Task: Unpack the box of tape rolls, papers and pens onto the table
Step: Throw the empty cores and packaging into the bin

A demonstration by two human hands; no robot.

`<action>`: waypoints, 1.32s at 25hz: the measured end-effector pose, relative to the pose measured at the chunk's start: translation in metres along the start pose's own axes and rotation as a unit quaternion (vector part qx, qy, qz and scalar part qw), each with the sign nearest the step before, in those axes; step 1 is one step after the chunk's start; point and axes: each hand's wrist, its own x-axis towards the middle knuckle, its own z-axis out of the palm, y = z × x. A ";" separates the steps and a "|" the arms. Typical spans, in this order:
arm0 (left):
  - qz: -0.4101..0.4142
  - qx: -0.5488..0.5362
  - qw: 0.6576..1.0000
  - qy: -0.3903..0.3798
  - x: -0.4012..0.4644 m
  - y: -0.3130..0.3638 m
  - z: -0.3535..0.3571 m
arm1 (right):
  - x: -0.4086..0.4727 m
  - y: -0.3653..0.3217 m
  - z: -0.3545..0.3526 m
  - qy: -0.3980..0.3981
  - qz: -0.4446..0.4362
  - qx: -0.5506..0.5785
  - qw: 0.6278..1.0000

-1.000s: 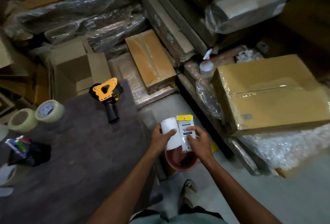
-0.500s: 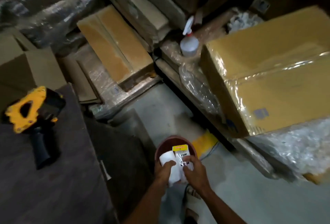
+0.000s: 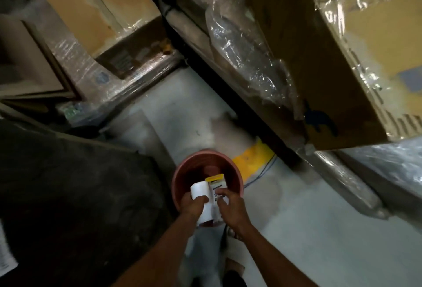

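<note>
Left hand: our left hand (image 3: 194,203) wraps thumb and curled fingers round the roll (image 3: 202,197), we judge to steady it upright while the other hand works.
Right hand: our right hand (image 3: 230,209) pinches the pack (image 3: 218,192) with bent fingertips, pressing it against the roll's side at 3 o'clock, so the two travel as one bundle.
Where: both items hang over the tub (image 3: 206,181), whose rim shows from 9 through 12 to 3 o'clock round the hands; we cannot tell whether they touch it.
Table: the table (image 3: 75,195) lies at 9 o'clock of the hands, just beside the tub, where we judge the bundle must go.
Roll: white, smooth, matte cylinder, paper by its look.
Pack: flat card, yellow header, white face with black print too blurred to read.
Tub: round, terracotta-coloured, smooth plastic, ridged inside.
Table top: dark, dull, slightly mottled.
Surroundings: cartons (image 3: 342,53) in glossy, crinkled film from 11 to 2 o'clock; pale floor (image 3: 319,229) with a yellow patch.
</note>
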 end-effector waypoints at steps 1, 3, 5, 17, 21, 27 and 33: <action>0.011 0.015 1.000 0.004 0.003 0.001 0.001 | 0.004 0.004 0.003 -0.005 -0.003 -0.002 1.000; 0.041 0.063 0.997 0.021 0.004 0.002 0.000 | 0.004 0.003 0.005 -0.023 -0.002 -0.010 1.000; 0.051 0.084 0.995 0.032 0.001 0.003 -0.002 | 0.001 0.004 0.003 -0.017 0.000 -0.039 0.999; 0.145 0.117 0.982 0.013 -0.164 0.069 -0.051 | -0.095 -0.104 -0.059 -0.038 -0.088 -0.133 0.987; 0.216 0.120 0.969 -0.003 -0.232 0.100 -0.071 | -0.131 -0.181 -0.090 -0.004 -0.120 -0.070 0.990; 0.360 0.062 0.930 0.047 -0.313 0.131 -0.122 | -0.188 -0.293 -0.105 0.045 -0.163 0.016 0.985; 0.399 -0.077 0.899 0.164 -0.358 0.110 -0.213 | -0.250 -0.370 -0.051 -0.005 -0.232 0.074 0.970</action>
